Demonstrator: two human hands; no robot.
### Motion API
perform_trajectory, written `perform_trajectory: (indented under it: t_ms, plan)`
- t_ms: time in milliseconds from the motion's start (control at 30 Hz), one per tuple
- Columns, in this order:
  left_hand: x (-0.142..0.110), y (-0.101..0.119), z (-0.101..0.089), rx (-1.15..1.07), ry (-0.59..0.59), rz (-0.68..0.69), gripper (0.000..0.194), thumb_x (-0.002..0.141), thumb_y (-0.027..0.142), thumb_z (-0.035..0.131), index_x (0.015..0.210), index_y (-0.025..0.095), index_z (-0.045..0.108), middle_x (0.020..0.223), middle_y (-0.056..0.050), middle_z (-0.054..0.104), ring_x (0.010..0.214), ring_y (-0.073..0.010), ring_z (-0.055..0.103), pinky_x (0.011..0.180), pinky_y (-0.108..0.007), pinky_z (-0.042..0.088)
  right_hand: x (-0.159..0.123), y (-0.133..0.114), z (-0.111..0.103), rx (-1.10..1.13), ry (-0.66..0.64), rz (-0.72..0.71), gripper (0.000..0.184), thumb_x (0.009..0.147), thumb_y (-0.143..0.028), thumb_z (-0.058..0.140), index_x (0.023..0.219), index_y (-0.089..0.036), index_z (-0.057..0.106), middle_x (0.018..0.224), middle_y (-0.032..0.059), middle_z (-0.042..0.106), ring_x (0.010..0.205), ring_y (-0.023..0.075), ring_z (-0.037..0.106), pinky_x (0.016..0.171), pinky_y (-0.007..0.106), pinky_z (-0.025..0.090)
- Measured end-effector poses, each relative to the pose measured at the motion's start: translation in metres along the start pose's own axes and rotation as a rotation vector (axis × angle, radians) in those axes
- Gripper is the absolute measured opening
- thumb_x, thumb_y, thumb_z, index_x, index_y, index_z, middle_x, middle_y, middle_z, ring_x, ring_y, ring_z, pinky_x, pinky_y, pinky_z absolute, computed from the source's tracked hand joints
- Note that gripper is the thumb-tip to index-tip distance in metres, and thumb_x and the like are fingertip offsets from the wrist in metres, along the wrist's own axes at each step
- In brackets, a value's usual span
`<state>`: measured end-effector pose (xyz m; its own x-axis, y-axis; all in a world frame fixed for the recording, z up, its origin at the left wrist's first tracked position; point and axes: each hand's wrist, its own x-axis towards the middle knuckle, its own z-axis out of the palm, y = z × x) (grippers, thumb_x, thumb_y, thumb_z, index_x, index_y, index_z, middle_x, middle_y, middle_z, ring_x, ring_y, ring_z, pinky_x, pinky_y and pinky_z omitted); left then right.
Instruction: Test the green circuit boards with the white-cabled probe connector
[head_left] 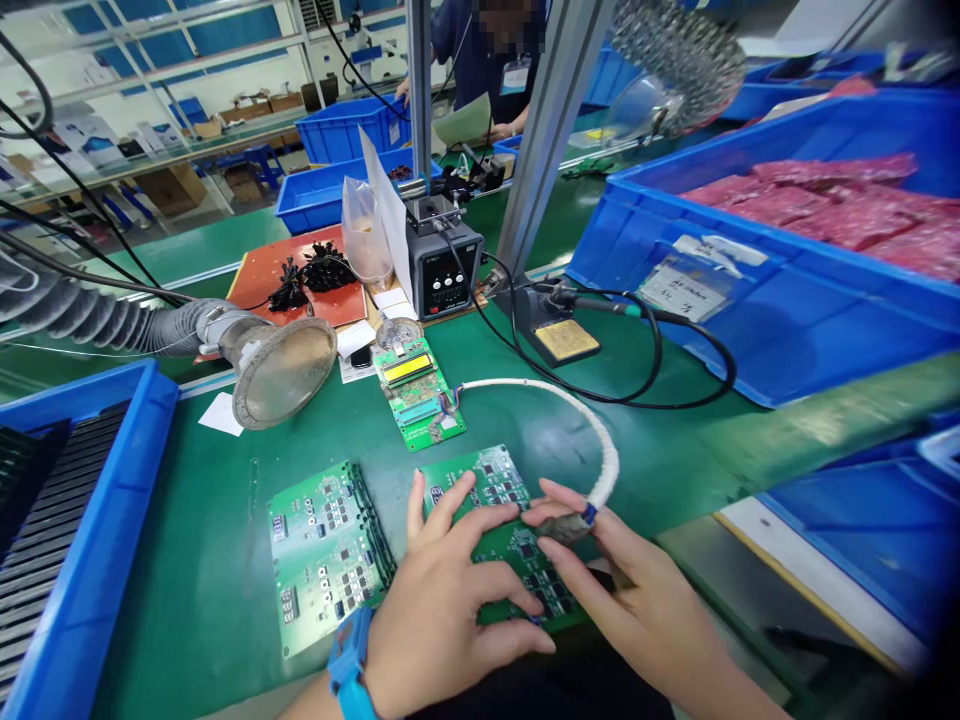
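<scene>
The left hand (442, 610) is lying spread and flat on a green board (517, 545), its fingers splayed wide and gripping nothing, simply pressing the board down onto the mat (210, 570). The right hand (637, 610) is pinching a dark plug (564, 528) between thumb and forefinger, its other fingers loosely curled; the plug is sitting on the board's upper right part, just beyond the left fingertips. A white-wrapped cable (592, 425) is arching up and away from the right fingertips to a small programmer (418, 392) with a yellow display, well beyond both hands.

Whether the plug's pins are already touching the board cannot be told, since the fingers are covering the contact.

To do this well, I judge that the left palm should be bearing evenly so the board is not rocking, and the right fingers should be keeping the plug square to the board rather than tilted, with the cable hanging slack so it is not dragging the plug sideways.

A stack of boards (326, 550) is lying just left of the left fingers. A fume funnel (281, 370) is pointing in beyond them, and a soldering iron (592, 303) is resting in its stand far past the right fingertips. Another person (487, 60) is working across the bench.
</scene>
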<state>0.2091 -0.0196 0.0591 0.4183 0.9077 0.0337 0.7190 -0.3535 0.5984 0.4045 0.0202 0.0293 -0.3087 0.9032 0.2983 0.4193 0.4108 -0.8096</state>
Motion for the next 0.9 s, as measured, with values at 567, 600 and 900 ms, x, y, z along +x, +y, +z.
perform_trajectory:
  t_ms: [567, 600, 900]
  plan:
    - [0.002, 0.002, 0.003, 0.15, 0.035, -0.053, 0.093, 0.063, 0.055, 0.082, 0.135, 0.017, 0.039, 0.154, -0.019, 0.016, 0.142, -0.0399, 0.005, 0.11, -0.068, 0.017, -0.004, 0.01, -0.001, 0.199, -0.049, 0.113, 0.03, 0.092, -0.033, 0.056, 0.121, -0.025, 0.057, 0.101, 0.0056, 0.07, 0.097, 0.0226, 0.067, 0.093, 0.036, 0.052]
    - [0.002, 0.002, 0.003, 0.18, 0.035, -0.061, 0.103, 0.062, 0.059, 0.081, 0.141, 0.015, 0.031, 0.155, -0.021, 0.013, 0.142, -0.0404, 0.002, 0.109, -0.067, 0.02, -0.004, 0.01, -0.001, 0.206, -0.051, 0.114, 0.031, 0.093, -0.032, 0.056, 0.122, -0.025, 0.056, 0.102, 0.0056, 0.07, 0.097, 0.0224, 0.066, 0.094, 0.036, 0.052]
    - [0.005, 0.003, 0.0, 0.319, -0.015, -0.105, 0.129, 0.057, 0.087, 0.059, 0.149, 0.009, 0.013, 0.154, -0.025, 0.007, 0.141, -0.0432, 0.004, 0.108, -0.064, 0.027, -0.008, 0.013, 0.0, 0.21, -0.066, 0.141, 0.029, 0.094, -0.033, 0.054, 0.12, -0.023, 0.057, 0.106, 0.0082, 0.068, 0.099, 0.0237, 0.066, 0.096, 0.04, 0.051]
